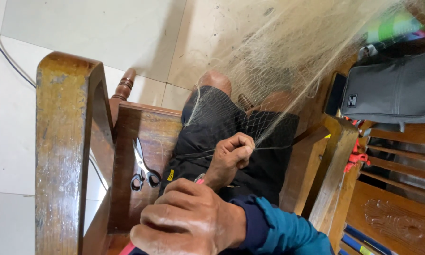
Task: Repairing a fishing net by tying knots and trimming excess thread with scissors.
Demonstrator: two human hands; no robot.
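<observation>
Item: fishing net (269, 85), draped over your lap. Your left hand (231, 158) pinches its mesh; your right hand (188, 219) fists a pink tool. Risk: hard pulling likely tears mesh.

My near hand (188, 219) sits closest to me, my other hand (231, 158) just beyond it on my lap, pinching the net (269, 71), which spreads beyond. Scissors (143, 166) lie left of both hands on the chair seat (127, 198); bag (392, 89) well right.
</observation>
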